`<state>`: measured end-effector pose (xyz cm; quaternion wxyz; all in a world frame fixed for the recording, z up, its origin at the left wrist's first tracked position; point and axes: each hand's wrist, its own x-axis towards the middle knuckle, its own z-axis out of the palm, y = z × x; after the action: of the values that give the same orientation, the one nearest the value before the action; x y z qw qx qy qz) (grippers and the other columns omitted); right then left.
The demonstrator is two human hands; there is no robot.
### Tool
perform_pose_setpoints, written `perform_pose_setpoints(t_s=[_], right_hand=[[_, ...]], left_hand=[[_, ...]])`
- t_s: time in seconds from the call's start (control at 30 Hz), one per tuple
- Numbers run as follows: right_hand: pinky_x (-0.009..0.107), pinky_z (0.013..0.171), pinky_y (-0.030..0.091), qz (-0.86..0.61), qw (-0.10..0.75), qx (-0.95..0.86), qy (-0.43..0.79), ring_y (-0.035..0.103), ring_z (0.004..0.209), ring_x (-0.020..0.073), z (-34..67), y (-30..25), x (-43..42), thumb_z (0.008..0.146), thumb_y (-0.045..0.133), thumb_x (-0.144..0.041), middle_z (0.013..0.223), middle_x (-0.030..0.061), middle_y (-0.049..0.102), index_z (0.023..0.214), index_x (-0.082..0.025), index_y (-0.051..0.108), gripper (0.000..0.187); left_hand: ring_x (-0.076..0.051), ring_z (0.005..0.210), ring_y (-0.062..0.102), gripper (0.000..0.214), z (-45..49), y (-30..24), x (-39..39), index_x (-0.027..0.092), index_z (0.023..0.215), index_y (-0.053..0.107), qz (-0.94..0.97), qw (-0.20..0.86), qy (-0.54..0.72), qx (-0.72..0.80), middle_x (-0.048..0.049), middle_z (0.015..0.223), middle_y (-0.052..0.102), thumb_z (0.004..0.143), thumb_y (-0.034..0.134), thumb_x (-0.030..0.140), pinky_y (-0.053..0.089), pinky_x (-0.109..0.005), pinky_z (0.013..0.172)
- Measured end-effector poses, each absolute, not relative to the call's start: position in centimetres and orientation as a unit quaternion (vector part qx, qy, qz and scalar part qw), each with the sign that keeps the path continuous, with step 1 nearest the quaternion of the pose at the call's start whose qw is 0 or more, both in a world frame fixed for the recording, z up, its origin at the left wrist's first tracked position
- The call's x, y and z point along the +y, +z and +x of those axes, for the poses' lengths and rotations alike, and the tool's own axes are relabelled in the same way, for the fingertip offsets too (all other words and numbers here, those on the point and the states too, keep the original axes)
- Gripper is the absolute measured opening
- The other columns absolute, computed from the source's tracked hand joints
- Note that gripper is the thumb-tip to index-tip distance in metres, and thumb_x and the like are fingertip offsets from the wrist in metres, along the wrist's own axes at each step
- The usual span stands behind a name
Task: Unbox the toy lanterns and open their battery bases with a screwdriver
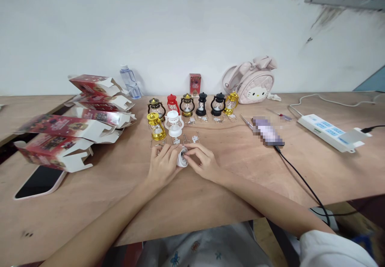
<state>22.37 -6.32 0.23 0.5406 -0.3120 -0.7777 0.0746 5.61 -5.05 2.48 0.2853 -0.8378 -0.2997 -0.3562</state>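
Observation:
My left hand (166,160) is closed around a small white round part (182,159), its dark hollow side facing up and toward me. The thumb and forefinger of my right hand (204,160) pinch at that opening; whatever is between their tips is too small to make out. Just beyond my hands stand a white mini lantern (174,124) and a shiny gold one (156,126). Behind them is a row of more mini lanterns, among them a red one (173,103) and a black one (218,104). Small flat metal and white pieces (195,138) lie in front of the lanterns.
Opened red boxes (60,124) are heaped at the left, beside a phone (40,182). Along the wall are a water bottle (130,81), a small red box (195,84) and a pink bag (255,84). To the right lie a cabled phone (267,130), screwdriver (282,116) and power strip (326,128).

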Motion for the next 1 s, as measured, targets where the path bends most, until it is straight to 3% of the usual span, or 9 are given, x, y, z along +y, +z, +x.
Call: perform_pose_setpoints(t_s=[0.17,0.33,0.47,0.57,0.7,0.87,1.0], right_hand=[[0.035,0.090,0.050,-0.339,0.579,-0.728,0.142,0.061,0.103,0.0170,22.2,0.6,-6.6,0.087,0.050,-0.019,0.106,0.0103,0.063,0.082,-0.019,0.054,0.006],[0.033,0.078,0.055,-0.399,0.617,-0.575,0.359,0.065,0.083,0.0155,22.0,-0.2,-5.6,0.083,0.056,-0.031,0.093,0.0063,0.065,0.073,-0.019,0.048,0.018],[0.031,0.068,0.057,-0.426,0.565,-0.476,0.522,0.063,0.066,0.0136,22.0,-0.6,-4.8,0.068,0.072,-0.034,0.071,-0.0004,0.063,0.075,-0.017,0.053,0.026],[0.031,0.072,0.058,-0.424,0.491,-0.426,0.631,0.064,0.067,0.0133,22.1,-0.1,-4.9,0.062,0.077,-0.028,0.070,0.0005,0.064,0.075,-0.014,0.059,0.026],[0.033,0.087,0.055,-0.392,0.428,-0.348,0.737,0.067,0.071,0.0142,22.2,1.0,-5.2,0.074,0.064,-0.014,0.073,0.0059,0.067,0.073,-0.010,0.064,0.004],[0.032,0.094,0.052,-0.379,0.411,-0.256,0.788,0.068,0.075,0.0144,22.3,1.4,-5.1,0.083,0.044,-0.004,0.075,0.0092,0.067,0.072,-0.008,0.063,0.022],[0.030,0.089,0.054,-0.374,0.411,-0.237,0.797,0.067,0.074,0.0129,22.3,1.2,-4.9,0.084,0.042,-0.003,0.071,0.0062,0.066,0.077,-0.010,0.063,0.022]], left_hand=[[-0.020,0.074,0.060,0.015,5.6,2.7,-5.1,0.014,0.097,0.052,-0.833,0.285,-0.363,-0.306,-0.0086,0.087,0.071,0.086,0.050,0.025,0.029,-0.033,0.063],[-0.020,0.074,0.061,0.018,5.5,2.7,-5.0,0.013,0.098,0.052,-0.833,0.287,-0.359,-0.308,-0.0095,0.089,0.071,0.085,0.052,0.026,0.029,-0.034,0.064],[-0.019,0.075,0.062,0.018,5.4,3.0,-5.0,0.013,0.101,0.052,-0.834,0.296,-0.355,-0.303,-0.0091,0.093,0.071,0.087,0.051,0.023,0.030,-0.034,0.066],[-0.019,0.078,0.063,0.020,5.3,3.1,-4.9,0.014,0.105,0.053,-0.834,0.307,-0.348,-0.299,-0.0080,0.098,0.071,0.087,0.052,0.022,0.031,-0.034,0.068],[-0.018,0.084,0.064,0.021,5.1,3.2,-4.8,0.016,0.108,0.055,-0.836,0.315,-0.333,-0.303,-0.0058,0.106,0.069,0.088,0.052,0.019,0.031,-0.035,0.074],[-0.016,0.092,0.064,0.023,5.4,3.6,-5.0,0.022,0.107,0.058,-0.843,0.334,-0.320,-0.274,-0.0011,0.110,0.068,0.087,0.052,0.012,0.029,-0.036,0.081],[-0.016,0.096,0.064,0.024,5.5,3.7,-5.0,0.028,0.104,0.061,-0.841,0.379,-0.313,-0.227,0.0028,0.110,0.068,0.087,0.055,0.013,0.027,-0.036,0.085]])
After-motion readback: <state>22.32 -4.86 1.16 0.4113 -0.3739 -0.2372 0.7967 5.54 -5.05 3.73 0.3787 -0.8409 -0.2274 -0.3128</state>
